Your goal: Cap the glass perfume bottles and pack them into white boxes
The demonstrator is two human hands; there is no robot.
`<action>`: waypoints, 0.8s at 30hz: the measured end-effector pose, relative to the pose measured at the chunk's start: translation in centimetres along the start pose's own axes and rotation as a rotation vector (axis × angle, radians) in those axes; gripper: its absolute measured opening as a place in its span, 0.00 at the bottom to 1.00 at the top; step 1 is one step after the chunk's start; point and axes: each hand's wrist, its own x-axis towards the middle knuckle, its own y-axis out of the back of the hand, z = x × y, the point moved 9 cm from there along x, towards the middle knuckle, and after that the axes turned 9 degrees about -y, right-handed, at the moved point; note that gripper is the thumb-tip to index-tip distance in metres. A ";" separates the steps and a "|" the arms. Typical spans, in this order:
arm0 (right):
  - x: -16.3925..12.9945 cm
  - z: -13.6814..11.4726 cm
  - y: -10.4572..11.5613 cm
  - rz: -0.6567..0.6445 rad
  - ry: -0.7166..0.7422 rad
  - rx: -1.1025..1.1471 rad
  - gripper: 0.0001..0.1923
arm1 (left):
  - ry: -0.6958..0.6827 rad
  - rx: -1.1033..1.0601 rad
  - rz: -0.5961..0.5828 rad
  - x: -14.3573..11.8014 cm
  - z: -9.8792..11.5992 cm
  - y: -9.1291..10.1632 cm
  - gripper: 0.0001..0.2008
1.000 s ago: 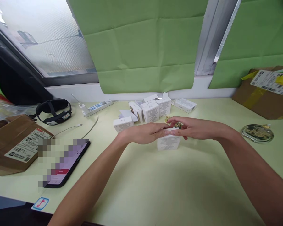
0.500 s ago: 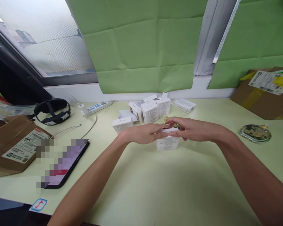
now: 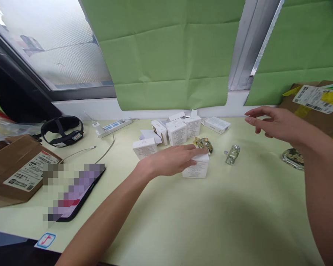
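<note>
My left hand (image 3: 173,160) is closed over the top of a small white box (image 3: 196,170), thumb against its front and fingers across its upper edge. The box stands upright on the table with fine print on its front. Raised over the right side of the table, my right hand (image 3: 274,123) holds nothing, its fingers apart. Just behind the gripped box lies a gold, glassy ornament (image 3: 204,145). A small clear glass piece, like a toy car (image 3: 233,154), sits to its right. Partly hidden by my right forearm is a round, flat, gold-and-dark ornament (image 3: 292,159).
More white boxes (image 3: 177,132) crowd the back, with one (image 3: 144,147) left of my hand and a flat one (image 3: 216,124) lying down. Cardboard boxes (image 3: 302,111) (image 3: 19,166) stand at both sides. A phone (image 3: 80,195), power strip (image 3: 115,126) and headset (image 3: 62,132) are at left.
My right hand has let go of the white box and moved up and right, uncovering the gold ornament and the glass piece. My left hand stays on the box, which has shifted slightly left.
</note>
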 end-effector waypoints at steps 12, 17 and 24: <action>0.6 0.9 -0.2 0.010 -0.037 0.035 0.25 | 0.287 0.179 0.105 -2.8 -6.8 3.0 0.23; 1.3 1.3 -0.4 0.000 -0.011 0.065 0.26 | 0.337 0.177 0.079 -3.2 -8.8 2.7 0.22; 2.8 2.7 -1.6 0.037 0.003 0.062 0.28 | 0.401 0.161 0.087 -3.9 -9.1 3.1 0.22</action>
